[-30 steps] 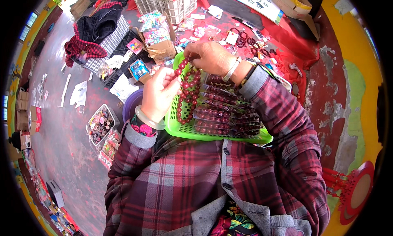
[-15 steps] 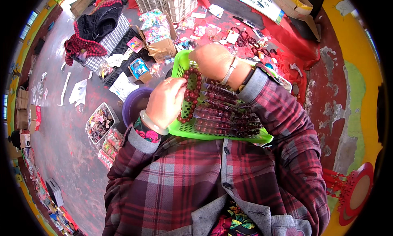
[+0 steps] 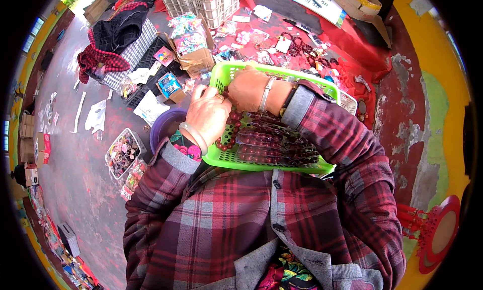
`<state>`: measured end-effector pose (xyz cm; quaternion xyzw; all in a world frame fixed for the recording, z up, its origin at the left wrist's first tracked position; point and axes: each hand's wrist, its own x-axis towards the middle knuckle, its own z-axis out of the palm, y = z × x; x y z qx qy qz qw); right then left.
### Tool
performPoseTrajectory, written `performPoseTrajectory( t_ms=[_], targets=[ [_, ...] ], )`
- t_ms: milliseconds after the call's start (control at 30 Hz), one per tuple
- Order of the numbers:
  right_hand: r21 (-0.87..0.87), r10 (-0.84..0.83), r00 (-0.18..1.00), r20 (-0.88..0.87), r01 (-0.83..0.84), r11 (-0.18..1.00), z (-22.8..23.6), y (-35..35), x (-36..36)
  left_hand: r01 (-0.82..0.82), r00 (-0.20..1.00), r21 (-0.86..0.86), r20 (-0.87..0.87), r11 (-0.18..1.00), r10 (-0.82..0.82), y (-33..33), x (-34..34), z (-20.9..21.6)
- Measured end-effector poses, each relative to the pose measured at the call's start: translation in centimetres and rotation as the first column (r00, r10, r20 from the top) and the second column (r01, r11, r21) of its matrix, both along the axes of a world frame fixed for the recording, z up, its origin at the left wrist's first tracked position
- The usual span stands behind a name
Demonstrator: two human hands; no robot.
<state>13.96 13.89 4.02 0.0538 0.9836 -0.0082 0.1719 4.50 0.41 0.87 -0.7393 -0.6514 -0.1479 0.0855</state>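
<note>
Over a bright green plastic basket (image 3: 261, 168) in front of me, my two hands meet. My left hand (image 3: 207, 111) is closed on a string of dark red round beads (image 3: 234, 123), which hangs in a loop at the basket's left side. Curled in close beside it, my right hand (image 3: 250, 90) has its fingertips at the upper end of the beads. What those fingertips pinch is hidden. Several bead strings in clear plastic wrapping (image 3: 271, 139) lie in rows in the basket.
Left of the basket stand a purple tub (image 3: 165, 124) and a white basket of small trinkets (image 3: 125, 151). Beyond are a carton of colourful packets (image 3: 193, 58), a beige crate (image 3: 201, 10) and a red cloth (image 3: 359, 53) with loose bead strings (image 3: 297, 44).
My right hand has come down and left from above the beads, and its fingers now meet my left hand's. My left hand has shifted slightly right, covering the loop's top.
</note>
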Motion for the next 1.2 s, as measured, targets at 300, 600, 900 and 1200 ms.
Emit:
performPoseTrajectory(
  t_ms=[300,600,900,1200],
  targets=[
    [-0.026,0.128,0.991,-0.042,-0.129,0.991,-1.1,0.6,-0.6,-0.005,0.98,0.012,0.201,1.0,0.002,-0.8,-0.1,-0.1],
    [-0.014,0.034,0.999,0.03,-0.033,0.999,-0.3,0.2,-0.3,0.018,1.0,-0.076,0.003,0.997,-0.018,-1.0,0.1,0.2],
    [-0.137,-0.012,0.999,0.038,0.017,0.99,-0.9,0.9,-0.1,-0.022,0.998,-0.1,0.06,0.995,0.029,-0.2,0.5,-0.6],
    [-0.035,-0.086,0.993,0.076,0.089,0.995,-0.9,-1.0,-0.9,-0.006,0.997,-0.17,0.073,0.985,0.018,-1.0,0.5,-0.9]
  ],
)
